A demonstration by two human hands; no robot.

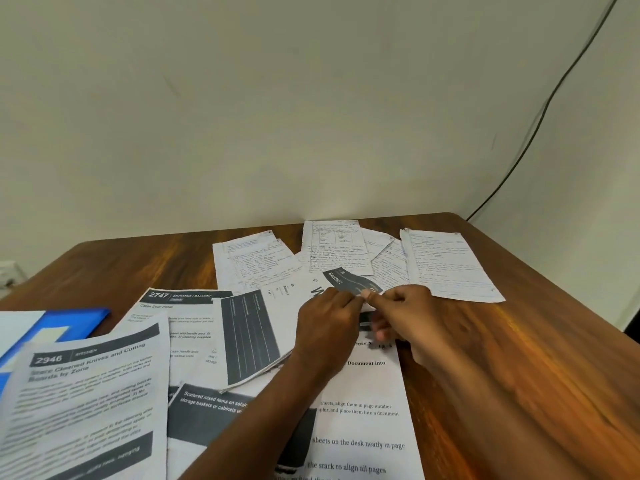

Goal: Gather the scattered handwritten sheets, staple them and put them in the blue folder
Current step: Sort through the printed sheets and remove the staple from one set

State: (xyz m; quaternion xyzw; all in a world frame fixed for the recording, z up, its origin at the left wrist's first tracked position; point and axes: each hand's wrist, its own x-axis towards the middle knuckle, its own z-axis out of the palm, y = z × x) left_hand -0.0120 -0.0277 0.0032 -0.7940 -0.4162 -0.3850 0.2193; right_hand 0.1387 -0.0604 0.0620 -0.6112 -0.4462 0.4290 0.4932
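Several handwritten sheets lie fanned along the far side of the table: one at the left (254, 261), one in the middle (334, 245), a partly covered one (391, 263) and one at the right (450, 265). The blue folder (74, 322) lies at the left edge, half under printed pages. My left hand (329, 327) and my right hand (410, 315) meet in the middle, both pinching the near edge of a curled printed sheet with a dark band (348, 282). A small dark object (365, 323) shows under my right fingers; what it is cannot be told.
Printed pages cover the near left of the wooden table (519, 341): one headed 2946 (86, 393), one headed 2747 (180, 317), a dark-striped page (247, 337) and an instruction page (363, 427). A black cable (540, 126) runs down the wall at the right.
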